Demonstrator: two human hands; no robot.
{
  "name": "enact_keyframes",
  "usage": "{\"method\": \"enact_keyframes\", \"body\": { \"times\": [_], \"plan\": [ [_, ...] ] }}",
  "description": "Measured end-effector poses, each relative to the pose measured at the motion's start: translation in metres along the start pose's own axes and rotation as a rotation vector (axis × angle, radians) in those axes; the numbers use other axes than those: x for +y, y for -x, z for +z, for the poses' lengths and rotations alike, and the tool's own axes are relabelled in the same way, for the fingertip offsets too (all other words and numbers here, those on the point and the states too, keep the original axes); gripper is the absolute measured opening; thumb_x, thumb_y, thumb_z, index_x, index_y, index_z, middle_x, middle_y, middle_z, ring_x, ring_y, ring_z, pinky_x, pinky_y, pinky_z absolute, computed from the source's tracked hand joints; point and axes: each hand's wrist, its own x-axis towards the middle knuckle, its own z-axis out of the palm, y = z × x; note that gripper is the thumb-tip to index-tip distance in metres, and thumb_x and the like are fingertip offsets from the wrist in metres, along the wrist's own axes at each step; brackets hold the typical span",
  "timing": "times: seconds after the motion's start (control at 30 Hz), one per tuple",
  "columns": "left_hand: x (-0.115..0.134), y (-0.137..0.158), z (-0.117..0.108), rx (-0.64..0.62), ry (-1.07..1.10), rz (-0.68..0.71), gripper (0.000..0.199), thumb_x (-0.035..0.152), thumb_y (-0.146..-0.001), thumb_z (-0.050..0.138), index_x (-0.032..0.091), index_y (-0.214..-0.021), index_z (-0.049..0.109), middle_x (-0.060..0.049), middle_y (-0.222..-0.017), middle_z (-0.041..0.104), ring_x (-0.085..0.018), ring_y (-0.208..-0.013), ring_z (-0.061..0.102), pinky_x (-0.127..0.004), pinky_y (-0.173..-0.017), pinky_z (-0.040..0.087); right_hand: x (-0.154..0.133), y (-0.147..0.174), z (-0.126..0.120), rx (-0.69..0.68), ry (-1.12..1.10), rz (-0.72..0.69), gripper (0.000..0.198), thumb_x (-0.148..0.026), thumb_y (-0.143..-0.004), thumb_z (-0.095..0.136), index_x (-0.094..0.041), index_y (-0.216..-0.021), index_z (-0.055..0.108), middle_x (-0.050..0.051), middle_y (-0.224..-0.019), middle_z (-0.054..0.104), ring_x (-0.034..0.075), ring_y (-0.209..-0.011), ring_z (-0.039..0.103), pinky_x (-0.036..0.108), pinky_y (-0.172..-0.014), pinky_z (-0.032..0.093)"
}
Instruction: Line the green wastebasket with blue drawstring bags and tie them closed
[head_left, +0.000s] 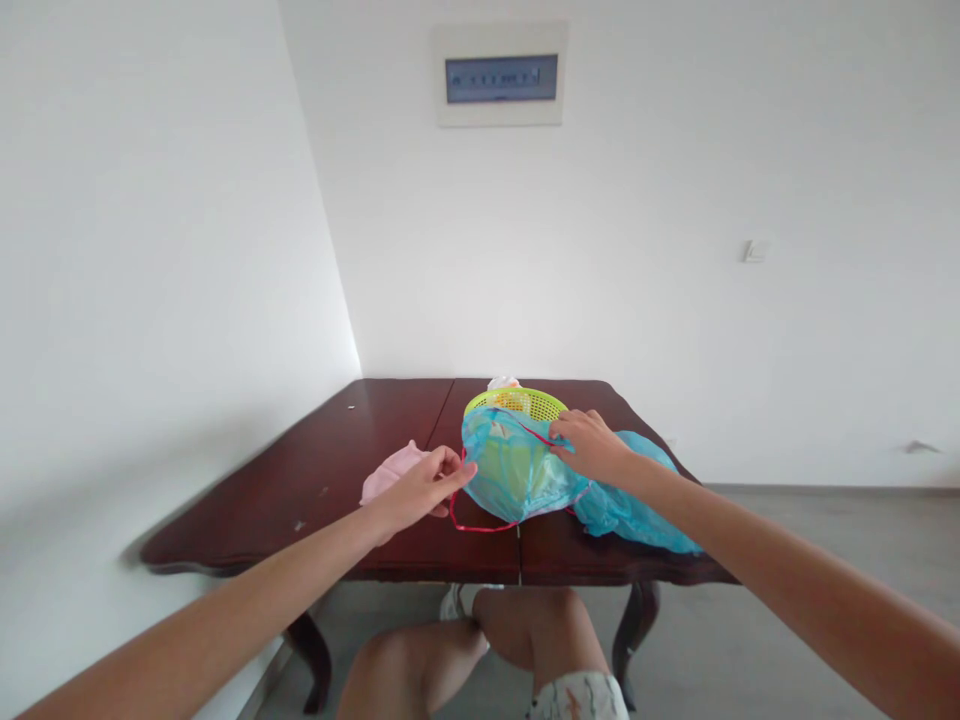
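Note:
A thin blue drawstring plastic bag [517, 470] lies over the front of a yellow-green perforated basket [551, 405], whose rim shows behind it. My left hand [431, 485] pinches the bag's left edge between thumb and fingers, where the red drawstring [480, 529] hangs in a loop. At the upper right edge, the fingers of my right hand [592, 443] close on the bag beside the red string. More crumpled blue plastic [637, 515] spreads beneath my right forearm; whether it joins the same bag I cannot tell.
A pink cloth-like item [394, 470] lies left of the bag, partly behind my left hand. Something white and orange [504, 384] shows at the back of the basket. The dark wooden table [300, 470] meets white walls at its left and back.

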Motion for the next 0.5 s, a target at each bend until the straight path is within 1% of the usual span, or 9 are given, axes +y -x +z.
{"method": "enact_keyframes", "body": {
  "times": [0.03,0.07,0.13,0.17,0.23,0.3,0.33,0.43,0.5],
  "plan": [
    [-0.009,-0.006,0.002,-0.020,-0.008,0.000,0.081,0.099,-0.075,0.090,0.025,-0.101,0.068,-0.004,-0.096,0.070,-0.023,-0.090,0.067,-0.032,-0.071,0.060,0.001,0.000,0.002,0.009,-0.003,-0.011,0.011,-0.021,-0.110,0.074,-0.023,-0.119,0.080,0.010,-0.127,0.082,0.032,-0.131,0.074,0.044,-0.111,0.046],
    [-0.017,-0.010,0.005,-0.058,-0.004,0.017,0.082,0.099,-0.075,0.090,0.024,-0.103,0.071,-0.006,-0.099,0.074,-0.025,-0.093,0.070,-0.034,-0.074,0.061,0.002,0.001,0.003,0.013,-0.016,-0.020,0.012,-0.019,-0.110,0.072,-0.023,-0.118,0.080,0.009,-0.125,0.084,0.031,-0.128,0.075,0.043,-0.110,0.046],
    [-0.030,-0.014,0.009,-0.151,0.014,0.092,0.078,0.098,-0.082,0.086,0.023,-0.101,0.077,-0.010,-0.105,0.081,-0.026,-0.098,0.074,-0.036,-0.082,0.061,0.005,0.001,0.005,0.035,-0.076,-0.027,0.017,-0.018,-0.111,0.066,-0.024,-0.115,0.081,0.008,-0.121,0.086,0.029,-0.121,0.077,0.042,-0.107,0.047],
    [-0.033,-0.014,0.009,-0.177,0.027,0.121,0.075,0.096,-0.085,0.084,0.022,-0.098,0.079,-0.011,-0.106,0.083,-0.026,-0.100,0.075,-0.037,-0.086,0.061,0.007,0.001,0.005,0.059,-0.125,-0.011,0.018,-0.020,-0.112,0.063,-0.024,-0.113,0.081,0.008,-0.117,0.086,0.028,-0.114,0.078,0.040,-0.103,0.048],
    [-0.034,-0.011,0.005,-0.163,0.091,0.131,0.069,0.091,-0.090,0.085,0.022,-0.094,0.081,-0.011,-0.105,0.085,-0.026,-0.102,0.078,-0.038,-0.093,0.061,0.016,0.001,0.006,0.137,-0.269,0.065,0.021,-0.026,-0.112,0.059,-0.024,-0.109,0.080,0.007,-0.107,0.086,0.025,-0.098,0.076,0.037,-0.090,0.049],
    [-0.028,-0.008,-0.006,-0.081,0.214,0.101,0.063,0.086,-0.093,0.086,0.023,-0.094,0.081,-0.009,-0.102,0.084,-0.026,-0.100,0.079,-0.038,-0.094,0.062,0.027,-0.001,0.004,0.249,-0.445,0.174,0.026,-0.036,-0.112,0.057,-0.024,-0.106,0.078,0.006,-0.098,0.083,0.024,-0.086,0.071,0.035,-0.079,0.049],
    [-0.024,-0.008,-0.014,-0.026,0.276,0.103,0.062,0.084,-0.094,0.086,0.023,-0.095,0.080,-0.008,-0.100,0.083,-0.025,-0.098,0.078,-0.038,-0.093,0.062,0.034,-0.001,0.001,0.310,-0.533,0.223,0.029,-0.041,-0.111,0.056,-0.024,-0.103,0.078,0.006,-0.094,0.082,0.024,-0.083,0.070,0.035,-0.076,0.049],
    [-0.008,-0.016,-0.036,0.185,0.378,0.183,0.063,0.084,-0.091,0.089,0.022,-0.091,0.078,-0.007,-0.100,0.081,-0.022,-0.092,0.075,-0.034,-0.085,0.061,0.051,-0.002,-0.014,0.482,-0.791,0.307,0.034,-0.054,-0.104,0.063,-0.024,-0.098,0.077,0.007,-0.091,0.080,0.024,-0.085,0.069,0.035,-0.077,0.053],
    [0.006,-0.026,-0.048,0.321,0.405,0.238,0.064,0.082,-0.085,0.094,0.021,-0.091,0.077,-0.008,-0.107,0.081,-0.021,-0.093,0.073,-0.032,-0.082,0.061,0.059,-0.001,-0.031,0.539,-0.950,0.328,0.035,-0.058,-0.098,0.070,-0.024,-0.095,0.077,0.007,-0.091,0.080,0.024,-0.085,0.069,0.035,-0.079,0.056]
  ]
}}
